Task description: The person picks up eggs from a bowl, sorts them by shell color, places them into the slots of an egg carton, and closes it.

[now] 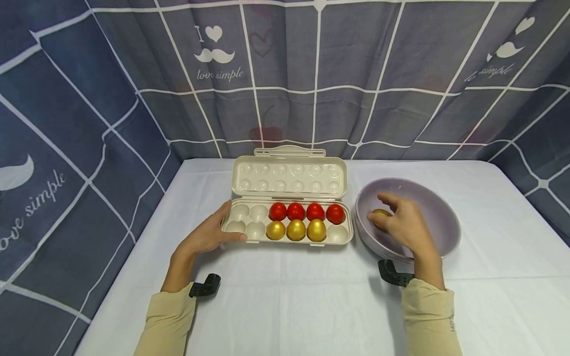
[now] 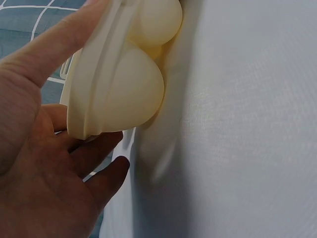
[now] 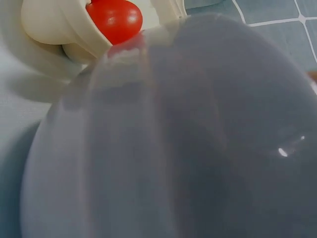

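An open cream plastic egg carton (image 1: 285, 236) lies on the table, its lid (image 1: 289, 177) tipped back. Several red eggs (image 1: 296, 211) sit in the back row, and three gold eggs (image 1: 296, 230) in the front row. Bare cups show at the left end and front right corner. My left hand (image 1: 208, 232) grips the carton's left end, thumb along the front edge. Over the purple bowl (image 1: 438, 217), my right hand (image 1: 406, 222) pinches another gold egg (image 1: 380, 218) between thumb and fingers. In the right wrist view the bowl's outer wall (image 3: 163, 148) hides most of this hand.
A white cloth (image 1: 285, 296) covers the table. Behind it and at the sides hangs a grey-blue checked curtain (image 1: 285, 64). The bowl stands close to the carton's right end. Both wrists wear black bands (image 1: 206, 286).
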The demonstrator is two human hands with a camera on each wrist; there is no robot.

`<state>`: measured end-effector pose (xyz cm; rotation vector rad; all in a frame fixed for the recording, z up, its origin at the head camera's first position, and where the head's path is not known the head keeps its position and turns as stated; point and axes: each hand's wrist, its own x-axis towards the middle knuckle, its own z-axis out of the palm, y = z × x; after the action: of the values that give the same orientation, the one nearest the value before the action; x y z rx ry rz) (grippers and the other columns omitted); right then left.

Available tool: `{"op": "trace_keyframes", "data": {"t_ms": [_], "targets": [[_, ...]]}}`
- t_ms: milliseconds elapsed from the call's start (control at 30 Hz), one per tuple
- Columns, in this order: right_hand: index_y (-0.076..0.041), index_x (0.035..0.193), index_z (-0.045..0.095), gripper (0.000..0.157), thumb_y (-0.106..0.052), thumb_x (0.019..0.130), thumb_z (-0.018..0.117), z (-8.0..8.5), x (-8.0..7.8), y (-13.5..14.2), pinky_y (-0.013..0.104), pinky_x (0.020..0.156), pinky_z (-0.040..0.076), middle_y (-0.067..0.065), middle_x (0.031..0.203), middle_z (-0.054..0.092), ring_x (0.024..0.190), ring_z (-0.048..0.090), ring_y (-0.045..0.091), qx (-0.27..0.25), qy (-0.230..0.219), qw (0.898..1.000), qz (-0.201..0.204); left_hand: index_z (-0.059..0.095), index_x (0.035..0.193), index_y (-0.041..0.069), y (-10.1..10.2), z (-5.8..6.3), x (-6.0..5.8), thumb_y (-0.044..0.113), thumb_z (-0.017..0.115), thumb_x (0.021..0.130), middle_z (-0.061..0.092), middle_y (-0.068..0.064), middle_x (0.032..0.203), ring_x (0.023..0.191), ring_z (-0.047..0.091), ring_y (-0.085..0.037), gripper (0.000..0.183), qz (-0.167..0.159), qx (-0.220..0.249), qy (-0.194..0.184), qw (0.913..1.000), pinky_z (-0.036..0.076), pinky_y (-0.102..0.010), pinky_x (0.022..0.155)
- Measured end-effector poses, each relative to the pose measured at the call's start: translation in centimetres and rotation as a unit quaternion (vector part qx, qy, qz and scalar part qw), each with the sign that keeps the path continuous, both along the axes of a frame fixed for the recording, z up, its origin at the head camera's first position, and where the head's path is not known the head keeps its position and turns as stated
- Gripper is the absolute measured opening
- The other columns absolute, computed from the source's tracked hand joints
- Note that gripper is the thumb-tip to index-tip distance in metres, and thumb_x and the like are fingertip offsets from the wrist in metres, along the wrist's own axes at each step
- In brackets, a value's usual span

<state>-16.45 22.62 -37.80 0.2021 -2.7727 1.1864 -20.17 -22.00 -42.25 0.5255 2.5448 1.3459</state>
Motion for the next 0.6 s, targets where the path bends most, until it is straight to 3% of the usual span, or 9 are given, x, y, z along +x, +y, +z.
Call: {"op": "trace_keyframes", "data": {"t_ms": [367,600], "targets": [[0.013,0.131,0.054,0.057,-0.015,0.086,0.075,-0.71,-0.29,-0.24,0.05,0.088,0.047,0.031,0.122,0.061,0.1,0.062,0.04,0.032,-0.019,0.999,-0.011,0.011,0.158,0.003,0.01,0.18,0.12,0.02,0.083,0.082,0.017,-0.017,0.161,0.145,0.019,-0.034,0.106,0.003,-0.007,0.001,1.0,0.015,-0.055,0.115],[0.015,0.132,0.052,0.057,-0.011,0.086,0.073,-0.98,-0.47,-0.32,0.05,0.088,0.046,0.033,0.123,0.059,0.098,0.061,0.04,0.036,-0.037,0.999,-0.013,0.013,0.158,0.004,0.01,0.22,0.13,0.02,0.084,0.081,0.022,-0.017,0.159,0.141,0.025,-0.033,0.106,-0.004,0.012,0.001,0.9999,0.017,-0.055,0.114]]}}
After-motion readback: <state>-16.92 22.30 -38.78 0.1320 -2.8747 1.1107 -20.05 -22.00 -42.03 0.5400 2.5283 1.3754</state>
